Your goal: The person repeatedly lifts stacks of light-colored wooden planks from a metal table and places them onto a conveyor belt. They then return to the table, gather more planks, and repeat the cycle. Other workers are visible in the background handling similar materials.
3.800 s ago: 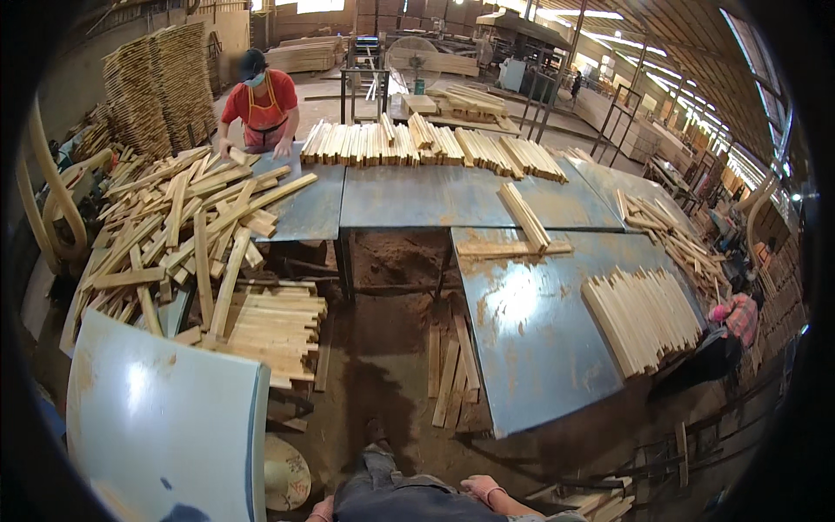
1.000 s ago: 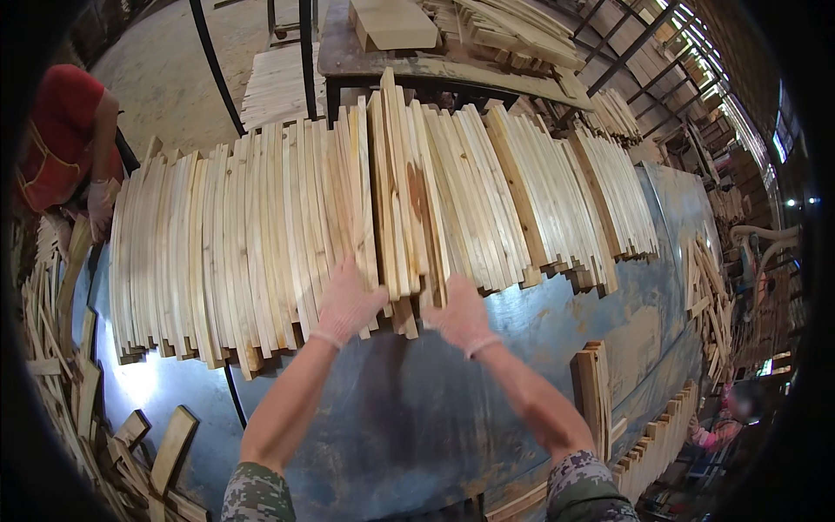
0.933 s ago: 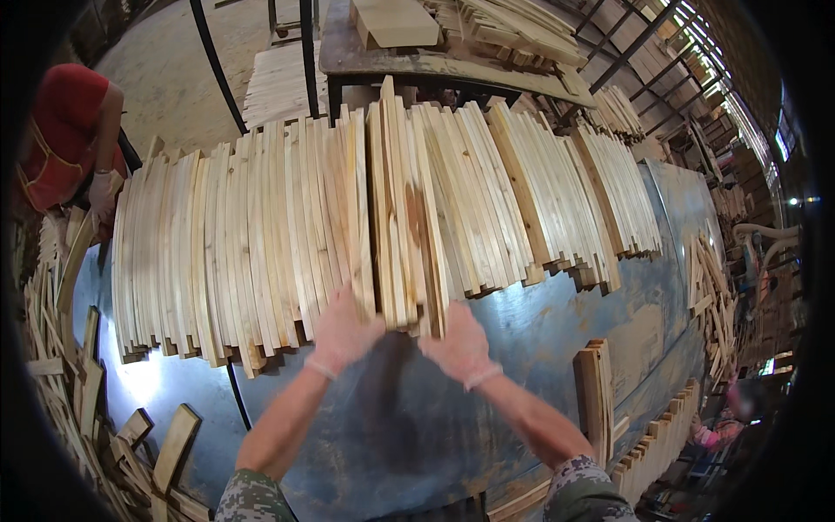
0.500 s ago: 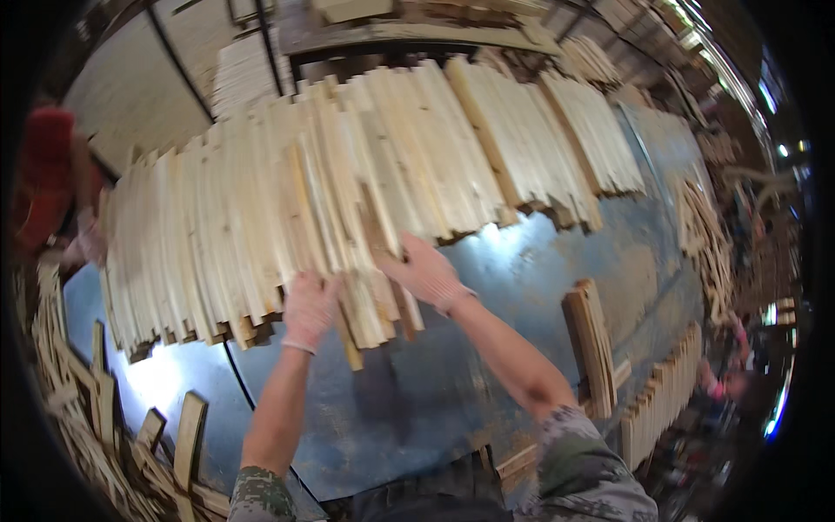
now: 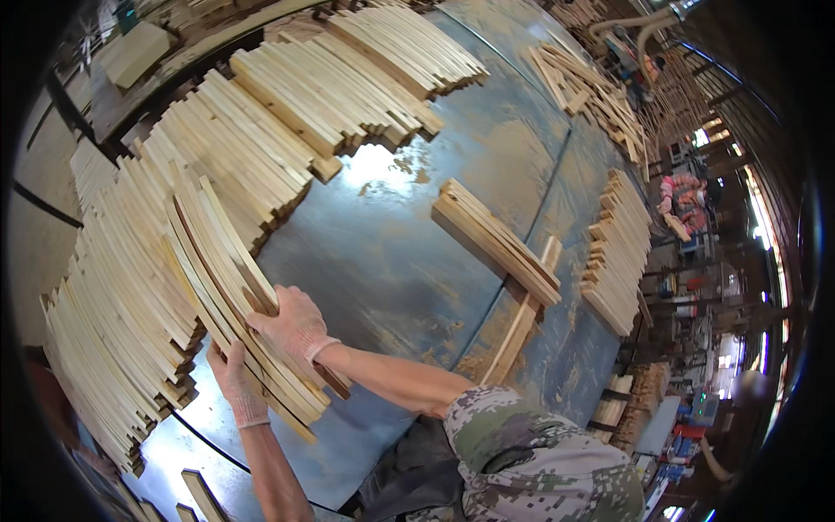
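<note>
A bundle of several long, pale wooden strips (image 5: pixel 230 283) is gripped between my two hands, its near ends sticking out toward me. My left hand (image 5: pixel 238 384), in a light knit glove, closes on the bundle's left side near that end. On the opposite side, my gloved right hand (image 5: pixel 294 324) wraps over the strips, fingers curled round the edge. The bundle lies over or just above a long row of similar strips (image 5: pixel 117 300), set side by side; whether it touches them I cannot tell. Uneven ends of the row face me.
The blue-grey metal table (image 5: pixel 348 252) carries sawdust patches. A short stack of boards (image 5: pixel 496 244) rests on it to the right, beside a thin wooden bar (image 5: pixel 522 326). Farther right stand more strips (image 5: pixel 619 252) and a loose pile (image 5: pixel 591 96). Another person (image 5: pixel 685 202) is far off.
My view has swung to the right. My hands have gathered strips from the row into a bundle and turned it. The co-worker at the left has mostly slipped out of view.
</note>
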Tool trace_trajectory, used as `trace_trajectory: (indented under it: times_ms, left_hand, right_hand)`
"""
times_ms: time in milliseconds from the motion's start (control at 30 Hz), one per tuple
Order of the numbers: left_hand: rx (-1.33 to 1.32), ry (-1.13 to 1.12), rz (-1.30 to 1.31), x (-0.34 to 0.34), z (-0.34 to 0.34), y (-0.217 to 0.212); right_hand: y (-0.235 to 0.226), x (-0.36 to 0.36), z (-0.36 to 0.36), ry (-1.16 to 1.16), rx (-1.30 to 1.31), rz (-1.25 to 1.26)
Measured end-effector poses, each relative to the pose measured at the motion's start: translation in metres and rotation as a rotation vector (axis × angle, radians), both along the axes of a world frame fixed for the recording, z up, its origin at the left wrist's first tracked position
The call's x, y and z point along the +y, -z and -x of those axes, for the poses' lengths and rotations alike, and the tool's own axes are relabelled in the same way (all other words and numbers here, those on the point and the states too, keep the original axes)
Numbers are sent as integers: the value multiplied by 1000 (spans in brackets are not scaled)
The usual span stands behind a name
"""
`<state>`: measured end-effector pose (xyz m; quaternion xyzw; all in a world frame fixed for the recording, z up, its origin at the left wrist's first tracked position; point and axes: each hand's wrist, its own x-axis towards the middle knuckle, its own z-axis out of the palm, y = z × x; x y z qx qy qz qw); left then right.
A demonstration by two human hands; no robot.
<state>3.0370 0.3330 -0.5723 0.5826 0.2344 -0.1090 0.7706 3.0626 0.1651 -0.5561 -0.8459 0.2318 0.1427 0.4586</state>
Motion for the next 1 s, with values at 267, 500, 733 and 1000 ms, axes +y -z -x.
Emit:
trace_trajectory:
  times_ms: [267, 500, 733, 1000]
  left_hand:
    - [-308, 20, -65, -91, 80, -68]
    - [-375, 299, 153, -149, 121, -96]
    - [-404, 696, -259, -173, 160, -32]
    - [-358, 643, -3, -220, 179, -105]
  right_hand:
    - [-63, -78, 103, 187, -418, 57]
    - [-102, -164, 179, 167, -685, 81]
    - [-55, -219, 259, 114, -412, -17]
    - [-142, -259, 270, 82, -160, 139]
